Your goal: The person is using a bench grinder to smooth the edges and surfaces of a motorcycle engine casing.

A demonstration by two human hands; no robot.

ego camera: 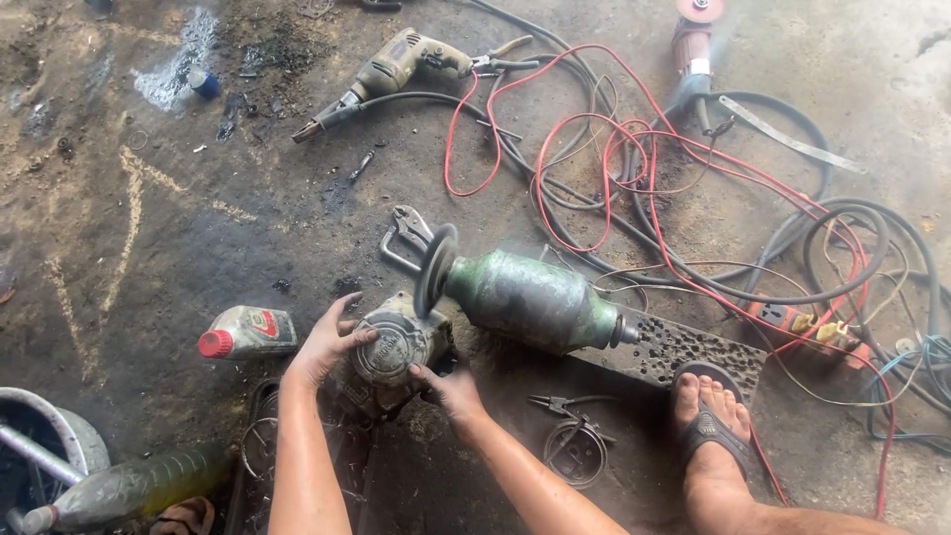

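Observation:
A round, greasy grey metal part point(388, 349) sits on the dirty concrete floor in front of me. My left hand point(327, 342) grips its left side and my right hand point(451, 388) holds its right lower side. Its upper right edge meets the dark disc point(434, 269) of a large green grinder motor point(525, 297), which lies on a pitted metal plate point(684, 352). A haze of smoke or dust hangs around the disc.
Red wires point(594, 149) and black cables point(842, 238) tangle to the right. A drill point(391, 69), an angle grinder point(693, 45), locking pliers point(408, 230), an oil bottle point(248, 332), pliers point(565, 404), a bucket point(59, 436) and my sandalled foot point(708, 421) surround me.

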